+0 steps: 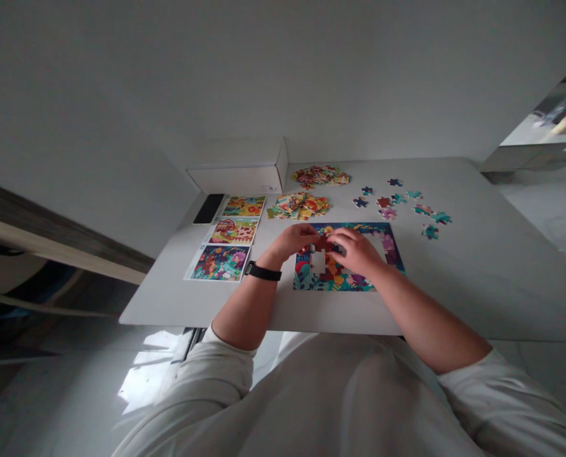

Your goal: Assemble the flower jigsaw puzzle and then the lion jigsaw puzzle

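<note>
A partly filled jigsaw puzzle (pixel 306 283) with a dark blue, colourful border lies in front of me, with pale gaps inside it. My left hand (pixel 292 242), a black band at its wrist, reaches over the upper left of the puzzle with its fingers pinched. From the other side my right hand (pixel 356 251) comes in with curled fingers. Between the two sets of fingertips is a reddish-brown puzzle piece (pixel 321 244), just above a white gap. The fingers partly hide it, so whether it touches the pieces below is unclear.
Loose pieces (pixel 423 209) lie scattered at the right. Two piles, a nearer one (pixel 302 206) and a farther one (pixel 318 175), sit behind the puzzle. Three picture cards (pixel 220 263), a black phone-like slab (pixel 209 209) and a white box (pixel 239 168) occupy the table's left.
</note>
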Tool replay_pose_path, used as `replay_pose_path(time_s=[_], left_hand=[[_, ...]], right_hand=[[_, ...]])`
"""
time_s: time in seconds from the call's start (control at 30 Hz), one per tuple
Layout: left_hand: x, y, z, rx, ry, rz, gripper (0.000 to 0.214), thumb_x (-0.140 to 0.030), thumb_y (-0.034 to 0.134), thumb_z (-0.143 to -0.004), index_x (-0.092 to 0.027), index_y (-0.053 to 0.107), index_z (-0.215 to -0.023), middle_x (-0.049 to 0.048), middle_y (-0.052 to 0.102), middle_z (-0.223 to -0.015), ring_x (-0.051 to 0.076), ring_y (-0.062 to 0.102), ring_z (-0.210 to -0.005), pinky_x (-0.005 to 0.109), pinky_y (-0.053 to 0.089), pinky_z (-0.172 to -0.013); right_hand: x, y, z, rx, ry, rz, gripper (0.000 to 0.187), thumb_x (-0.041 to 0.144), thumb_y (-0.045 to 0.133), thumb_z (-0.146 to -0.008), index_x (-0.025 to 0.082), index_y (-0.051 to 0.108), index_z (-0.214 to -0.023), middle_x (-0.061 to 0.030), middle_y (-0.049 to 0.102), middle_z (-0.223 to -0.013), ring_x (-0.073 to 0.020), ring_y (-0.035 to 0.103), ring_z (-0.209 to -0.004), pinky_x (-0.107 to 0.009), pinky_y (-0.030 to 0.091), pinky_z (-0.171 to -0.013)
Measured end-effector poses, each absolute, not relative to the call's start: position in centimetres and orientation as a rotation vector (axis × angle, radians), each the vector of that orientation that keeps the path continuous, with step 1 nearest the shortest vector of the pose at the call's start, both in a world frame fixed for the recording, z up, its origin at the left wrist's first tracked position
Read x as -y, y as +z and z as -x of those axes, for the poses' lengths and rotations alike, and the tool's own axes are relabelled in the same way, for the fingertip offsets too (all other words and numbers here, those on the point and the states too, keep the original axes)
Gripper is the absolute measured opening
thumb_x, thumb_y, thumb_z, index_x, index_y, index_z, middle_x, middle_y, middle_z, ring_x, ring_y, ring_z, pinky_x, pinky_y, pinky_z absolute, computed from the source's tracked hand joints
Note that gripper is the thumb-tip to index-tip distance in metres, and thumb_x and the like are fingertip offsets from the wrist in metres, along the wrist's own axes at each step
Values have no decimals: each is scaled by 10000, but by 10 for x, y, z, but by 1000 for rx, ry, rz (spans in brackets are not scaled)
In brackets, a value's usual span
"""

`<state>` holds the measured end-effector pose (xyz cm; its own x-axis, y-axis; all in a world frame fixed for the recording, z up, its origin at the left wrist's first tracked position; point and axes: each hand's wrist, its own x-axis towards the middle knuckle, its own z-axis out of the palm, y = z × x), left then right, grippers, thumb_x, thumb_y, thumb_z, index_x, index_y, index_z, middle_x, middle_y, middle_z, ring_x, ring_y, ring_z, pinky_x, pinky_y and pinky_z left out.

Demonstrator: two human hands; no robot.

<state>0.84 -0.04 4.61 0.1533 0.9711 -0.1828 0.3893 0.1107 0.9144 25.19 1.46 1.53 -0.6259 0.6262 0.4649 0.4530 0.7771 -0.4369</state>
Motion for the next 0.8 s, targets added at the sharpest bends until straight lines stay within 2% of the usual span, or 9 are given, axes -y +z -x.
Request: replay_pose_path(time_s=[0.1, 0.2, 0.37, 0.57, 0.8], left_hand=[[-1, 45, -1, -1558, 736, -1658, 280, -450, 732, -925, -175, 747, -870, 15, 712, -730, 134, 616, -631, 244, 462, -598], [-2, 42, 7, -1729, 762, -1907, 247, -419, 732, -937, -186, 806, -970, 53, 797, -918, 184, 702, -799, 279, 535, -755], [0, 37, 9, -1826, 605, -2134, 263, -357, 774, -924, -198, 850, -1120, 106, 817, -1159, 248, 748, -1010, 317, 573, -937], [5, 38, 5, -1880, 427, -2218, 280, -350, 776, -928, -240, 845, -1176, 88, 817, -1209, 273, 757, -1126, 329, 579, -1009], [3, 34, 1, -1871, 376, -2269, 303, -336, 786, -916, -210, 829, -1188, 114, 799, -1224, 278, 747, -1150, 343, 578, -1034]], right_hand=[[-12, 16, -248, 2429, 296, 823, 242, 235, 746, -965, 260, 795, -1200, -95, 774, -1256, -296, 700, -1180, -474, 547, -1094], [-10, 13, -243, 2510, 275, 828, 239, 237, 749, -970, 256, 821, -1197, -90, 805, -1249, -293, 706, -1152, -475, 533, -1082], [-10, 4, -236, 2558, 245, 862, 240, 199, 733, -974, 252, 847, -1179, -89, 816, -1283, -291, 708, -1179, -476, 507, -1085], [-10, 1, -233, 2575, 228, 894, 243, 241, 720, -1006, 264, 854, -1208, -91, 810, -1299, -294, 684, -1211, -473, 487, -1099], [-6, 7, -232, 2600, 259, 886, 251, 263, 700, -1040, 331, 856, -1224, -57, 790, -1343, -283, 668, -1210, -465, 476, -1103]])
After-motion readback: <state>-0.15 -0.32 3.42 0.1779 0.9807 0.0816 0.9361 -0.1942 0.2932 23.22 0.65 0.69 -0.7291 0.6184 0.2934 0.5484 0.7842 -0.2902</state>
